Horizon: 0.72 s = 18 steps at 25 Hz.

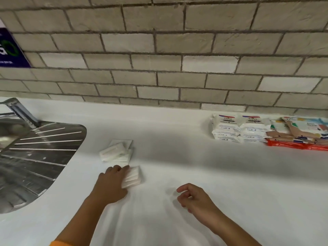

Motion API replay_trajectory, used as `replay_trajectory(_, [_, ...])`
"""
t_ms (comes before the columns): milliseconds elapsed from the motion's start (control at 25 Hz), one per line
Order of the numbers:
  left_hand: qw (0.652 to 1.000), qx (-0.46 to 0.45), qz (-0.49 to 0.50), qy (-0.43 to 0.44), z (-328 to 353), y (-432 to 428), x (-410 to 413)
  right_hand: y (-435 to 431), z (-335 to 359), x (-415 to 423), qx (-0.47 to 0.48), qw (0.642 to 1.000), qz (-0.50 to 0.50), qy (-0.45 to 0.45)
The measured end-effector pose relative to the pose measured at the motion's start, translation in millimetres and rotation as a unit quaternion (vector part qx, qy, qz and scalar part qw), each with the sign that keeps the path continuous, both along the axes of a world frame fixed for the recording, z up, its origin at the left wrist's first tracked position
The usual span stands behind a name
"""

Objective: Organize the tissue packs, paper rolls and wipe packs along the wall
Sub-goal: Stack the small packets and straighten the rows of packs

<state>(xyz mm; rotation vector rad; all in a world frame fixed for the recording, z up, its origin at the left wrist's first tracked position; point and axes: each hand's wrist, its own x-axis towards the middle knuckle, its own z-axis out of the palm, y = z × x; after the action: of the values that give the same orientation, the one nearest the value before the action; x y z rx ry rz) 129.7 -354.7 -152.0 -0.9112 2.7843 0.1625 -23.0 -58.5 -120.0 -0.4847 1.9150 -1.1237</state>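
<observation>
A small white tissue pack (133,176) lies on the white counter (177,157) in the middle. My left hand (110,183) lies against its left side, fingers over its edge. Just beyond it sits a loose pile of white tissue packs (117,152). My right hand (193,196) hovers low over the counter to the right, fingers loosely curled, holding nothing. Along the brick wall at the right stand stacked white wipe packs (239,129), with colourful packs (300,129) on a red pack (292,145) beside them.
A steel sink with a ribbed drainboard (35,157) and a tap (19,110) fills the left side. A dark blue sign (10,48) hangs on the brick wall (159,59) at the upper left.
</observation>
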Motion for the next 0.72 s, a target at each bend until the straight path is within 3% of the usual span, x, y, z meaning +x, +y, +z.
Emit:
replay_trajectory(80, [1.000,-0.014,-0.005,0.006,-3.7,8.7,-2.7,-0.3,-0.7,1.0,0.008,1.000,0.015,0.003])
replay_trajectory(200, [0.996,0.026,-0.012,0.086,-15.7,37.5,-5.3,0.7,-4.5,1.1,0.028,0.999,0.032,0.000])
replay_trajectory(280, [0.983,0.086,-0.012,0.164,-18.2,65.4,-9.4,2.6,-9.4,2.0,0.046,0.998,0.039,-0.004])
replay_trajectory(360, [0.951,0.205,0.045,0.228,-5.5,96.8,-17.3,2.4,-15.0,4.7,0.044,0.998,0.025,-0.028])
replay_trajectory(520, [0.808,0.486,0.156,0.294,23.9,145.2,-36.1,-1.9,-14.8,11.3,-0.027,0.982,-0.068,-0.176])
replay_trajectory(720, [0.602,0.685,0.282,0.297,31.3,167.0,-47.0,9.5,-15.0,3.0,-0.150,0.926,-0.151,-0.313])
